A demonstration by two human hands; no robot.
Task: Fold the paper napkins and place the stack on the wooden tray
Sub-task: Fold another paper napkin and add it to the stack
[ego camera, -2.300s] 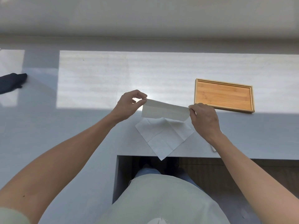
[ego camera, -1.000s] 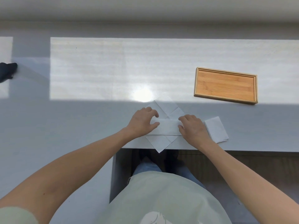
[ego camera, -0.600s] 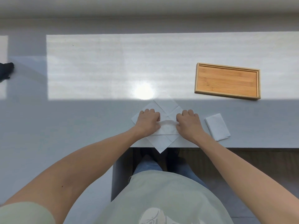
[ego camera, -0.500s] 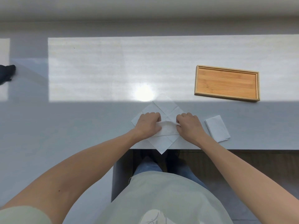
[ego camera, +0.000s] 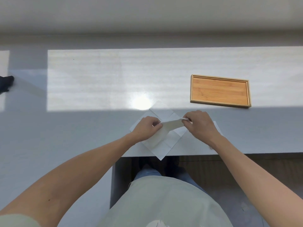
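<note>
Folded napkin (ego camera: 170,126) pinched at both ends, left hand (ego camera: 146,128) and right hand (ego camera: 200,125), long axis running left to right, lifted just above an unfolded napkin (ego camera: 165,145) on the bench (ego camera: 98,79). Wooden tray (ego camera: 220,77) beyond and rightward, nearer the right hand.

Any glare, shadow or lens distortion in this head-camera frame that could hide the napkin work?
Head view: a glare spot sits just beyond the unfolded napkin; both hands work in shadow, the wooden tray in sunlight; wide-angle bending at the edges; focus sharp.
</note>
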